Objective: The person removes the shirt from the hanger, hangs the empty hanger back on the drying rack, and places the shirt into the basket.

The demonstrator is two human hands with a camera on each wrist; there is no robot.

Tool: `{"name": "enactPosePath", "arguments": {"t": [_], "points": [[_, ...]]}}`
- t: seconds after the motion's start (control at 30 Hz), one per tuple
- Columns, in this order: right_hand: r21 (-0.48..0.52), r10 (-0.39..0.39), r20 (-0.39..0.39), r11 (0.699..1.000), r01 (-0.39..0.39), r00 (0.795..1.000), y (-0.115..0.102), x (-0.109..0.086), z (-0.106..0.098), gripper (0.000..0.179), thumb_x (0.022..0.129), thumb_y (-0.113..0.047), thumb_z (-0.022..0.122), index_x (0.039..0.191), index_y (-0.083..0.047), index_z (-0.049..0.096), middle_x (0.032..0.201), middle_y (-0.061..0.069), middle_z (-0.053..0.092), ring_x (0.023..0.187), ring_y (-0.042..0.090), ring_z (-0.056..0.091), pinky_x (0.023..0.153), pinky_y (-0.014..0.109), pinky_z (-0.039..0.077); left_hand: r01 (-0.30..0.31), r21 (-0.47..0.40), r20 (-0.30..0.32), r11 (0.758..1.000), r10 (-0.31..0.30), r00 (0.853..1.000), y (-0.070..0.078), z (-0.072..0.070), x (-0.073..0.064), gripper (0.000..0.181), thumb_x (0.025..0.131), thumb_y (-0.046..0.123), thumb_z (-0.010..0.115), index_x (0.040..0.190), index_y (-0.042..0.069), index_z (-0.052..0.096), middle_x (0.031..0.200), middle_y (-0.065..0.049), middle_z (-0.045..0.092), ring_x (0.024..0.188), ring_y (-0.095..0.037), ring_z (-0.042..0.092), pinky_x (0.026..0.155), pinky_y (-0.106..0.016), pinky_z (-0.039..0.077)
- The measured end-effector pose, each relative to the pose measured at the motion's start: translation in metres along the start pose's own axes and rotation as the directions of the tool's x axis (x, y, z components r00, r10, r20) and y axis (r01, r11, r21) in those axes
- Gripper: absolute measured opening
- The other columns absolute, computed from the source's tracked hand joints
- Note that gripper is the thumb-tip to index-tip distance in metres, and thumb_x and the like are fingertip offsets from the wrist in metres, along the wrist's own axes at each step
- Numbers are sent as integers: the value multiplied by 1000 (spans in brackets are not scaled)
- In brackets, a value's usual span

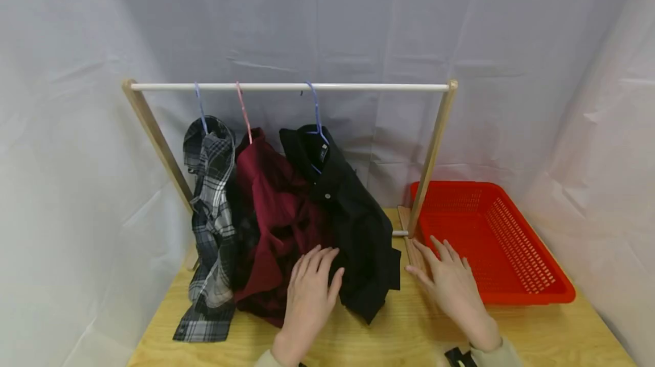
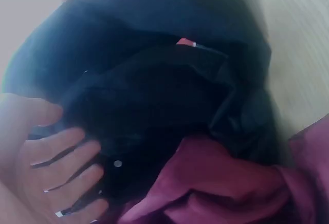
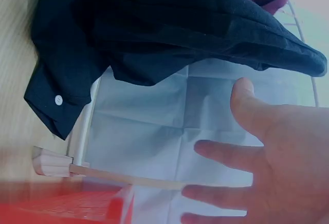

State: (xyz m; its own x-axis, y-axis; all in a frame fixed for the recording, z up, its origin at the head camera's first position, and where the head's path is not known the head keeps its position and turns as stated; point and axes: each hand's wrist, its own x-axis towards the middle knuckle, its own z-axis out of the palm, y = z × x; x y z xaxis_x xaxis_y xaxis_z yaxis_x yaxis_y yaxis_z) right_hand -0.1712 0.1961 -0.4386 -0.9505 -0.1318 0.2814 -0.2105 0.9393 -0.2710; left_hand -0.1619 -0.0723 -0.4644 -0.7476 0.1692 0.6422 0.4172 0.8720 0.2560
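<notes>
A black shirt (image 1: 353, 219) hangs by a blue hanger (image 1: 315, 108) from the white rail. Left of it a maroon shirt (image 1: 276, 196) hangs on a pink hanger (image 1: 243, 111), and a plaid shirt (image 1: 212, 207) on another blue hanger (image 1: 200, 106) is farthest left. My left hand (image 1: 311, 293) is in front of the maroon and black shirts, its fingers loosely extended; whether it touches the cloth I cannot tell. My right hand (image 1: 452, 284), fingers spread and holding nothing, is right of the black shirt, between it and the red basket (image 1: 537, 242). The right wrist view shows the black shirt's buttoned cuff (image 3: 59, 98).
The rack has a white top rail (image 1: 378, 87) and wooden side posts, the right post (image 1: 434, 156) just beyond my right hand. The basket stands at the right on the wooden table (image 1: 158, 333). White sheeting (image 1: 512, 71) hangs behind and at both sides.
</notes>
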Motion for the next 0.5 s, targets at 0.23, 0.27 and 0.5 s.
{"name": "enactPosePath", "arguments": {"t": [0.23, 0.27, 0.5], "points": [[74, -17, -98, 997, 25, 995, -7, 18, -11, 27, 94, -30, 75, 113, -12, 76, 67, -1, 59, 49, 15, 40, 41, 29, 33, -97, -46, -113, 994, 91, 989, 4, -17, 11, 16, 91, 18, 77, 106, 19, 74, 105, 6, 72, 95, -15, 68, 73, -33, 57], [87, -15, -111, 996, 24, 994, -8, 21, -14, 23, 93, -28, 75, 110, -12, 77, 62, -4, 54, 48, 12, 30, 40, 28, 26, -108, -60, -124, 992, 100, 987, 5, -21, 13, 14, 92, 17, 75, 106, 18, 74, 104, 6, 72, 95, -15, 68, 72, -33, 57], [101, -50, -302, 991, 85, 952, -17, 37, -32, 14, 92, -19, 76, 102, -9, 78, 61, 0, 61, 44, 9, 21, 38, 26, 22, -185, -109, -195, 977, 162, 967, 10, -49, 33, 13, 97, 16, 67, 108, 15, 74, 106, 2, 72, 95, -16, 69, 78, -33, 58]]}}
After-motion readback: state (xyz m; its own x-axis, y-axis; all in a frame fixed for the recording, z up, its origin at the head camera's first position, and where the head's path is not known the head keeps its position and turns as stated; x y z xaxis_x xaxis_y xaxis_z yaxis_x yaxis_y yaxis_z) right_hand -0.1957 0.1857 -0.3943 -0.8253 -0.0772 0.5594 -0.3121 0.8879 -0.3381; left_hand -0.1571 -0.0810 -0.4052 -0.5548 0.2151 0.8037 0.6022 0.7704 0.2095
